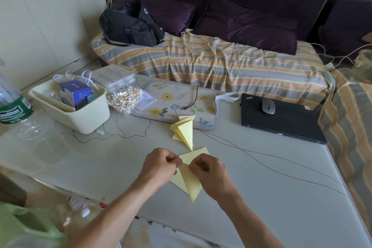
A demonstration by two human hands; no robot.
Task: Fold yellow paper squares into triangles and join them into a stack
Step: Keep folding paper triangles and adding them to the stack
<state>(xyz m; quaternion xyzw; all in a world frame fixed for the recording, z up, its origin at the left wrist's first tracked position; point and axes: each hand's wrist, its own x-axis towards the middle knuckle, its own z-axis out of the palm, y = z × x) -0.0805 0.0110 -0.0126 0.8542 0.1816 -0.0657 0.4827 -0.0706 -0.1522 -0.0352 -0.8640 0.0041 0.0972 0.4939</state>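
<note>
At a pale grey glass-topped table (251, 197), a person's left hand (161, 164) and right hand (209, 169) work a partly folded pale yellow paper piece (191, 184), each with fingers curled and pinching the sheet near its middle fold. The paper's long point aims toward the table's near edge, and one flat corner shows beyond the right hand. Just beyond it lies a small cluster of folded yellow paper triangles (185, 131), overlapping one another and resting partly on the edge of a flower-printed mat (177, 100). A cream plastic bin (80, 117) of small items stands to the left, near a bag of cotton swabs (124, 100). To the right, a grey computer mouse (268, 106) sits on a closed black laptop (285, 123).
</note>
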